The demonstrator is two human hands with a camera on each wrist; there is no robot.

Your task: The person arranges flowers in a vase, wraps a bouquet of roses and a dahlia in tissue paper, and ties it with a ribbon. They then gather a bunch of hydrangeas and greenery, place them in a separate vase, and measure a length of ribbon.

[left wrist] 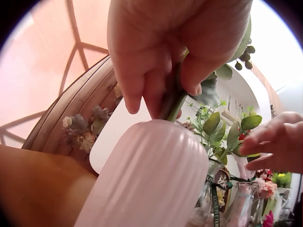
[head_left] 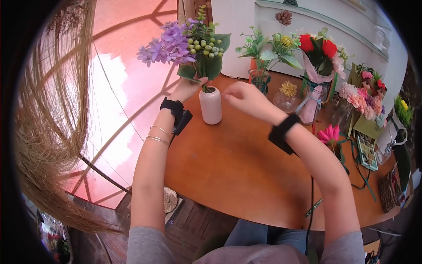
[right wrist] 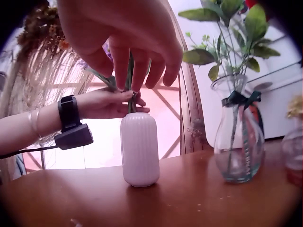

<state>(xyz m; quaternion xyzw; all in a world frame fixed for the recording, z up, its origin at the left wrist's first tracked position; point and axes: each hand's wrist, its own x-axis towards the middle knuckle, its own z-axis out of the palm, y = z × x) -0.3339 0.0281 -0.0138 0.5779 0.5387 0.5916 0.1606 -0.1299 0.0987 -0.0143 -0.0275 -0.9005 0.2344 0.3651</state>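
Note:
A white ribbed vase (head_left: 211, 108) stands upright on the wooden table, its mouth facing up. My left hand (head_left: 188, 88) pinches the stems of a bunch of artificial flowers just above that mouth. Purple blossoms (head_left: 169, 46) lean left in the bunch, beside green berries (head_left: 205, 48) and broad leaves. In the left wrist view the stems (left wrist: 176, 105) run down from between thumb and fingers to the vase's rim. To the right of the vase my right hand (head_left: 249, 100) hovers with nothing in it, its fingers (right wrist: 140, 71) loosely bent.
Behind the right hand stands a glass vase (right wrist: 239, 146) with leafy stems and a dark ribbon. Further right are a round glass bottle (head_left: 286, 102), wrapped red roses (head_left: 317, 46), pink flowers (head_left: 365, 99) and a pink bloom (head_left: 329, 134). Dried strands (head_left: 52, 132) hang at the left.

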